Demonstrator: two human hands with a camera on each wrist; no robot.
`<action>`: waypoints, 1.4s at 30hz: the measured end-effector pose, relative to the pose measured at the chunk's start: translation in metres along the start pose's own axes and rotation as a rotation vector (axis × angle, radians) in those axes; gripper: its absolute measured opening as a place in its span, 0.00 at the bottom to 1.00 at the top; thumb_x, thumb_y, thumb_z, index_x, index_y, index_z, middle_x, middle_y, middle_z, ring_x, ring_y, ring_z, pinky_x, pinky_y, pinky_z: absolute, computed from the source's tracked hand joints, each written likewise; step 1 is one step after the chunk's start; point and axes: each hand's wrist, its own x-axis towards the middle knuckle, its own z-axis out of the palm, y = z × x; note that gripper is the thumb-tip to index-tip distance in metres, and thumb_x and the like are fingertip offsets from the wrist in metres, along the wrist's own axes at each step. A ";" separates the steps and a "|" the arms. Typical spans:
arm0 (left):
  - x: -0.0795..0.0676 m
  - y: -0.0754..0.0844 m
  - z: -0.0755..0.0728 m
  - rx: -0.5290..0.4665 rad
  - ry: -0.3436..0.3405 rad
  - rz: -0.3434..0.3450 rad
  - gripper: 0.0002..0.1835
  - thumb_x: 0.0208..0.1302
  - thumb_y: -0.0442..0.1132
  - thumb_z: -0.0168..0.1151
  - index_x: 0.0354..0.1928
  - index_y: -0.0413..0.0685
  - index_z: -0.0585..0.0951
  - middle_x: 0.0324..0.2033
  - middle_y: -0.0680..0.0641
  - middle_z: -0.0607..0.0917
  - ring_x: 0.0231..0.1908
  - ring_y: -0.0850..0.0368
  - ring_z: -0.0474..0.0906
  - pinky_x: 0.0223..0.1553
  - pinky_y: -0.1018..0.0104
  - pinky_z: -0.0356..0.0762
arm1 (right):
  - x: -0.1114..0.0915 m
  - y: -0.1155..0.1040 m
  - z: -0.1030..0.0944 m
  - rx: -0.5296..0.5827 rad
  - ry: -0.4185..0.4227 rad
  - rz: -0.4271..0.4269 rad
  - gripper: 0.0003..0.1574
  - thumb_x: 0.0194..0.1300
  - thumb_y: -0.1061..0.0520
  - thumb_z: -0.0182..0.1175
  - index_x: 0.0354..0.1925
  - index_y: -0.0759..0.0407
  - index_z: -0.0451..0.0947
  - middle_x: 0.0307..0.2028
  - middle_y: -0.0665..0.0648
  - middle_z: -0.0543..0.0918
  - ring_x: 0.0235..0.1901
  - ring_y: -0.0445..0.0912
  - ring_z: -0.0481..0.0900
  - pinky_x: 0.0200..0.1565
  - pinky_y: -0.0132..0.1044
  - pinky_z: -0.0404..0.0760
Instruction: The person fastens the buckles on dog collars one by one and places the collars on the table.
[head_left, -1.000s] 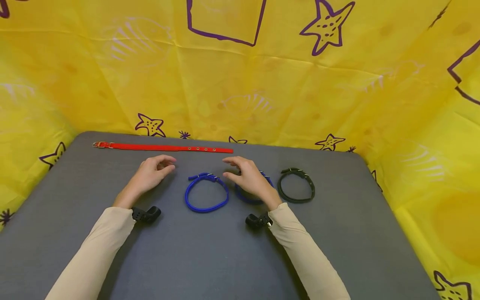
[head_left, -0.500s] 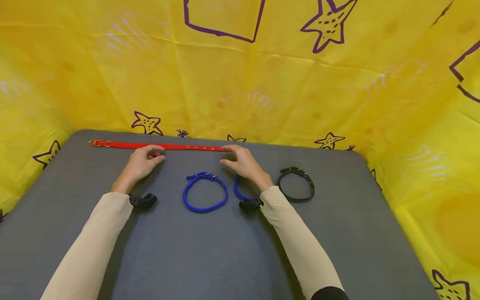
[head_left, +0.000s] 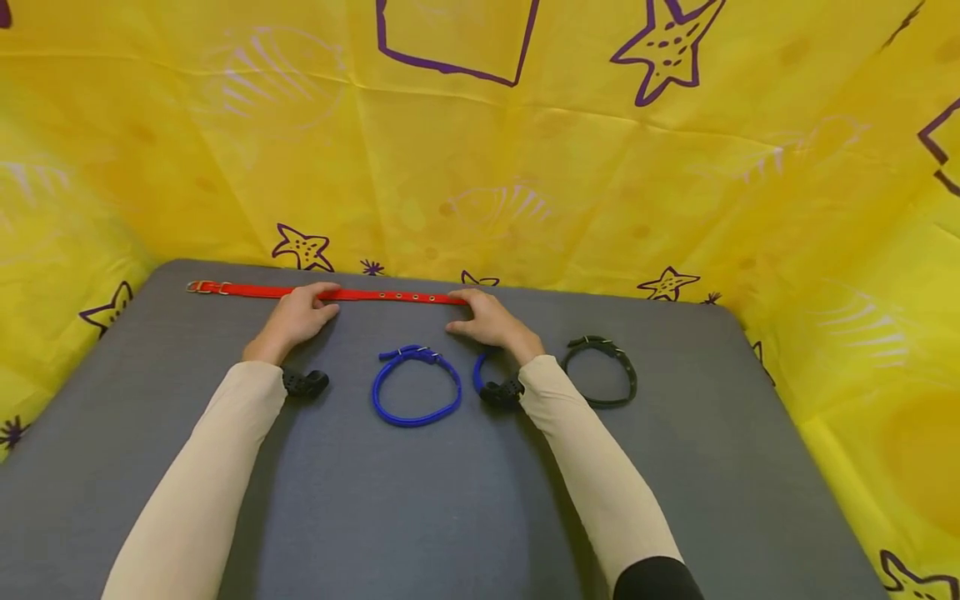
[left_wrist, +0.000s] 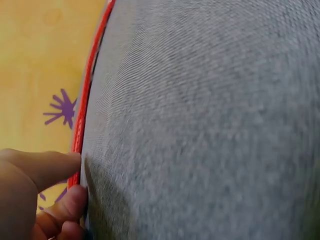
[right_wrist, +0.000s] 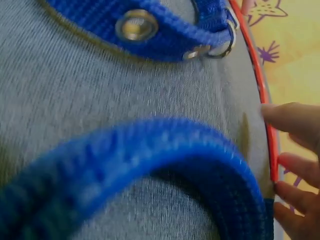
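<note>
A red collar [head_left: 375, 295] lies straight along the far side of the table, its buckle [head_left: 223, 288] at the left and its eyelets at the right. My left hand [head_left: 296, 317] is over the middle of the strap, index fingertip at it, thumb lower and apart from the index finger. At the eyelet end, my right hand [head_left: 487, 321] has its index finger on the tip, with the thumb on the near side. In the right wrist view, the right fingertips [right_wrist: 282, 160] are right at the collar's end. The strap also shows between the left thumb and fingers in the left wrist view.
A buckled blue collar [head_left: 416, 421] stands in a loop between the forearms. A second blue collar [head_left: 477, 373] is partly hidden under the right wrist, with a dark green one [head_left: 632, 387] to its right. A yellow patterned cloth [head_left: 420, 183] hangs behind the grey table [head_left: 420, 517].
Both hands have moved away from the body, from above the near table to the red collar. The right hand has uncovered part of the dark collar's left neighbour. The collars have not moved.
</note>
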 end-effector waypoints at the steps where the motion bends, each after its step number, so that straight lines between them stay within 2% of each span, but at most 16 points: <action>1: 0.001 0.001 0.000 0.021 -0.011 -0.005 0.25 0.73 0.42 0.53 0.69 0.43 0.69 0.32 0.41 0.78 0.33 0.47 0.74 0.34 0.60 0.66 | 0.000 0.000 0.000 -0.013 -0.020 0.000 0.38 0.68 0.52 0.64 0.72 0.57 0.64 0.70 0.60 0.69 0.73 0.53 0.62 0.72 0.46 0.61; 4: 0.002 0.003 0.001 0.049 -0.027 -0.024 0.24 0.74 0.42 0.52 0.69 0.45 0.70 0.37 0.39 0.79 0.37 0.45 0.75 0.36 0.56 0.69 | 0.001 -0.002 0.000 -0.058 -0.042 -0.018 0.38 0.67 0.53 0.64 0.71 0.60 0.65 0.69 0.62 0.70 0.71 0.54 0.64 0.72 0.45 0.62; 7: 0.001 0.003 0.002 0.040 -0.022 -0.041 0.20 0.74 0.43 0.53 0.65 0.47 0.73 0.41 0.37 0.80 0.40 0.43 0.76 0.39 0.52 0.70 | 0.000 -0.003 0.000 -0.104 -0.033 -0.036 0.33 0.67 0.56 0.64 0.67 0.61 0.70 0.64 0.63 0.74 0.66 0.55 0.69 0.68 0.45 0.66; 11: -0.002 0.003 0.004 0.026 -0.004 -0.030 0.18 0.73 0.43 0.56 0.60 0.47 0.77 0.32 0.41 0.79 0.32 0.47 0.74 0.34 0.57 0.68 | -0.002 -0.004 0.001 -0.154 -0.025 -0.044 0.24 0.67 0.58 0.64 0.61 0.61 0.77 0.56 0.63 0.79 0.57 0.55 0.74 0.61 0.45 0.72; 15: -0.004 0.001 0.006 0.015 0.013 0.002 0.18 0.72 0.43 0.59 0.59 0.46 0.79 0.22 0.47 0.73 0.24 0.52 0.68 0.29 0.61 0.63 | -0.003 -0.004 0.002 -0.175 -0.011 -0.044 0.19 0.68 0.61 0.63 0.56 0.61 0.81 0.49 0.62 0.83 0.51 0.53 0.77 0.55 0.44 0.75; 18: -0.007 -0.001 0.007 0.029 0.018 0.017 0.18 0.72 0.43 0.59 0.60 0.46 0.79 0.21 0.48 0.72 0.23 0.53 0.66 0.28 0.61 0.62 | -0.005 -0.005 0.003 -0.193 -0.005 -0.062 0.17 0.68 0.63 0.61 0.54 0.62 0.82 0.46 0.62 0.84 0.49 0.52 0.79 0.54 0.43 0.76; 22: -0.013 -0.006 0.004 0.060 0.028 0.007 0.19 0.71 0.45 0.59 0.61 0.47 0.78 0.22 0.47 0.71 0.25 0.51 0.67 0.29 0.60 0.62 | -0.007 -0.006 0.003 -0.219 -0.002 -0.086 0.17 0.68 0.64 0.60 0.54 0.64 0.82 0.48 0.63 0.83 0.50 0.53 0.78 0.56 0.43 0.75; 27: -0.019 -0.011 -0.001 0.071 0.045 -0.002 0.19 0.71 0.45 0.60 0.59 0.46 0.79 0.23 0.46 0.72 0.26 0.50 0.68 0.29 0.60 0.62 | -0.010 -0.005 0.004 -0.209 -0.009 -0.063 0.17 0.70 0.64 0.58 0.55 0.64 0.79 0.51 0.64 0.79 0.52 0.55 0.75 0.57 0.45 0.73; 31: -0.022 -0.013 0.000 0.092 0.055 0.035 0.18 0.71 0.44 0.60 0.58 0.45 0.79 0.32 0.39 0.75 0.35 0.44 0.68 0.36 0.54 0.65 | -0.013 -0.004 0.004 -0.183 -0.008 -0.056 0.16 0.72 0.63 0.56 0.56 0.63 0.78 0.52 0.63 0.78 0.55 0.57 0.73 0.61 0.47 0.70; 34: -0.025 -0.014 0.002 0.114 0.074 0.062 0.17 0.70 0.43 0.61 0.57 0.44 0.80 0.41 0.34 0.73 0.43 0.38 0.65 0.42 0.48 0.65 | -0.016 -0.004 0.002 -0.168 0.017 -0.086 0.16 0.73 0.63 0.54 0.55 0.63 0.78 0.53 0.64 0.79 0.56 0.58 0.73 0.62 0.49 0.68; 42: -0.033 -0.011 0.002 0.184 0.091 0.109 0.16 0.68 0.45 0.64 0.54 0.48 0.83 0.52 0.31 0.72 0.52 0.32 0.62 0.46 0.41 0.59 | -0.028 -0.002 -0.006 -0.129 0.063 -0.158 0.15 0.73 0.62 0.55 0.54 0.65 0.79 0.51 0.64 0.80 0.53 0.55 0.76 0.59 0.46 0.73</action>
